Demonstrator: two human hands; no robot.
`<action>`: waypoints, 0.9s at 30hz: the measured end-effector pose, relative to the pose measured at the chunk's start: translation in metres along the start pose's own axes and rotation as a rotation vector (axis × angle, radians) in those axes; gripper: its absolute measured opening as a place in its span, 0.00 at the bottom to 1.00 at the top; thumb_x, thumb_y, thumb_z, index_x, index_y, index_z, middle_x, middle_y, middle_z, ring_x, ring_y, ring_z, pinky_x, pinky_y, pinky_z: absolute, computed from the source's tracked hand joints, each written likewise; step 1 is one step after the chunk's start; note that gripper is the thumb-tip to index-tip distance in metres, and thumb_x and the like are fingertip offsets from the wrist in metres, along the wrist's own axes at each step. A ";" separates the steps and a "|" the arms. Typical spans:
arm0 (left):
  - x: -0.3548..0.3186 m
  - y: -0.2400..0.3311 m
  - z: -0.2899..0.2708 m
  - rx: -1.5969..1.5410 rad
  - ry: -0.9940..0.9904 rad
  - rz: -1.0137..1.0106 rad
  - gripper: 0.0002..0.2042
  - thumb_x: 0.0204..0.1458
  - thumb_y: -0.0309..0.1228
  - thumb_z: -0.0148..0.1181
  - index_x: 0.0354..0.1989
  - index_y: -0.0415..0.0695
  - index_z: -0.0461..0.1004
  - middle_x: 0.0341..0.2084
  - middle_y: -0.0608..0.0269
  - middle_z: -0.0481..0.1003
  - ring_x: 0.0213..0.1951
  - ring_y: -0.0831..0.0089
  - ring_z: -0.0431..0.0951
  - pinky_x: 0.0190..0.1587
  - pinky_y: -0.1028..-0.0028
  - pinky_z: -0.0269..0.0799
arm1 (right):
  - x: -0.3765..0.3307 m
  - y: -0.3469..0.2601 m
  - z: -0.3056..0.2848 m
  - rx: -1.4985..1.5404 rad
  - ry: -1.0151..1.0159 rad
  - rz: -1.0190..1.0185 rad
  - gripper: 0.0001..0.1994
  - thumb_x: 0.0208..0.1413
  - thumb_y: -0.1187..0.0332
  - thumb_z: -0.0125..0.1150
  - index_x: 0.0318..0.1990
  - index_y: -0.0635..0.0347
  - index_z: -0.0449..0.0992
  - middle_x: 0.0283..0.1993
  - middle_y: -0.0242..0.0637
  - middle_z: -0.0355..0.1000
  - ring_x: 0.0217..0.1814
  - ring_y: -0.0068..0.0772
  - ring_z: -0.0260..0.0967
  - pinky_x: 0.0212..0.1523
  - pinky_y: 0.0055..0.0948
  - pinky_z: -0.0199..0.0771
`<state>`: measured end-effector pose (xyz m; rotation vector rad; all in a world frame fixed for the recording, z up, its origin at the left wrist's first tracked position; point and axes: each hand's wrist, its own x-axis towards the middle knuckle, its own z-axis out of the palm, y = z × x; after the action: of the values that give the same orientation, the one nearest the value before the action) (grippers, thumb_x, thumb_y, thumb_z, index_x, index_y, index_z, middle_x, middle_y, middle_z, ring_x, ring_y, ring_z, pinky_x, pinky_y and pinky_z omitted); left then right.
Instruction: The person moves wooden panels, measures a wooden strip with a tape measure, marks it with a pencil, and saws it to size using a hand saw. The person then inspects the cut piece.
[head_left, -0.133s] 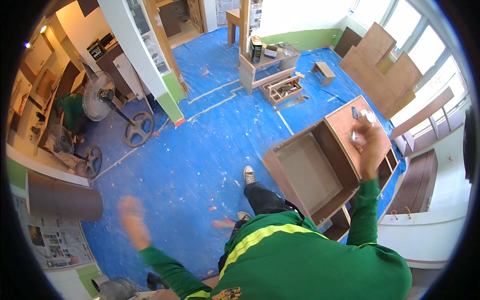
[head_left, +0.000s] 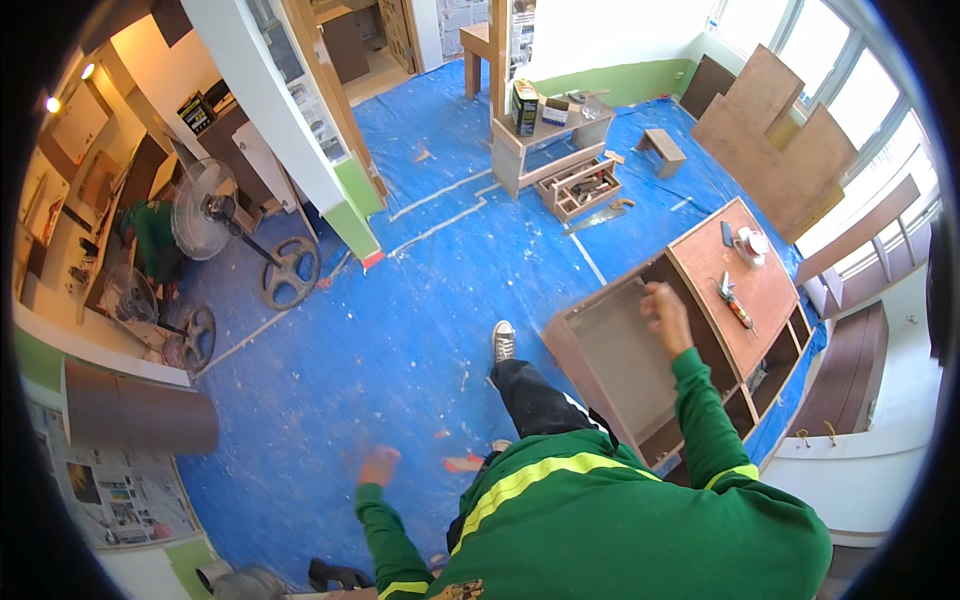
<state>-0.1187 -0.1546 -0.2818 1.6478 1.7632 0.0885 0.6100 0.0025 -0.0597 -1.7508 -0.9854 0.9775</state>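
Right hand (head_left: 668, 318) loosely bent, fingers parted, nothing visible in it; left hand (head_left: 378, 467) too blurred to tell; below the right lies the wooden cabinet (head_left: 770, 310), where a slow reach would best avoid knocking the orange-handled tool (head_left: 738, 308) on top; blue sheeting (head_left: 410, 330) surrounds it.

A creased, faintly glossy tarp (head_left: 400, 340), apparently plastic, is flecked with rough specks. Toward three o'clock, the cabinet (head_left: 700, 275) has a smooth, matt wooden top. At two o'clock, the boards (head_left: 770, 155) are flat, dull wood, and the saw (head_left: 596, 217) has a metal blade. At ten, the fan (head_left: 203, 200) has a wire-like cage. Matt newspaper (head_left: 112, 500) covers a surface at eight; at five, the sweater (head_left: 640, 520) is soft, matt cloth.
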 end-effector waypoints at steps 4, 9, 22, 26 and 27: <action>0.086 0.045 0.110 -0.059 -0.404 0.246 0.14 0.68 0.43 0.61 0.51 0.49 0.86 0.46 0.47 0.85 0.51 0.46 0.85 0.55 0.49 0.79 | 0.027 0.180 -0.003 -0.130 0.097 0.088 0.31 0.75 0.37 0.49 0.60 0.56 0.80 0.43 0.31 0.79 0.46 0.28 0.76 0.48 0.40 0.77; 0.110 0.122 0.100 -0.087 -0.315 -0.210 0.13 0.67 0.40 0.61 0.52 0.47 0.84 0.47 0.49 0.86 0.51 0.50 0.86 0.53 0.53 0.80 | 0.072 0.209 0.079 -0.511 -0.354 0.185 0.29 0.77 0.43 0.49 0.55 0.63 0.81 0.52 0.52 0.84 0.56 0.50 0.82 0.60 0.50 0.78; 0.402 0.257 0.004 -1.206 0.032 -0.663 0.20 0.69 0.41 0.61 0.63 0.44 0.74 0.53 0.49 0.82 0.48 0.53 0.86 0.49 0.56 0.83 | 0.424 0.188 0.070 -0.429 -0.337 0.660 0.24 0.70 0.45 0.57 0.51 0.58 0.83 0.40 0.41 0.85 0.36 0.42 0.84 0.38 0.43 0.86; 0.519 0.276 -0.026 -1.078 -0.064 -0.625 0.19 0.72 0.42 0.58 0.61 0.42 0.74 0.57 0.49 0.80 0.50 0.49 0.85 0.48 0.52 0.83 | 0.515 0.136 0.121 -0.370 -0.338 0.611 0.25 0.69 0.44 0.59 0.53 0.58 0.82 0.43 0.38 0.85 0.39 0.36 0.85 0.36 0.41 0.84; 0.549 0.279 -0.031 -1.026 -0.116 -0.640 0.19 0.72 0.42 0.58 0.62 0.42 0.75 0.57 0.49 0.80 0.50 0.47 0.85 0.49 0.51 0.83 | 0.532 0.135 0.131 -0.338 -0.352 0.596 0.26 0.69 0.43 0.60 0.55 0.58 0.82 0.45 0.37 0.85 0.41 0.34 0.85 0.36 0.41 0.84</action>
<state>0.1370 0.4010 -0.3615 0.3390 1.6301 0.4900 0.7207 0.4821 -0.3347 -2.2744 -0.8909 1.6107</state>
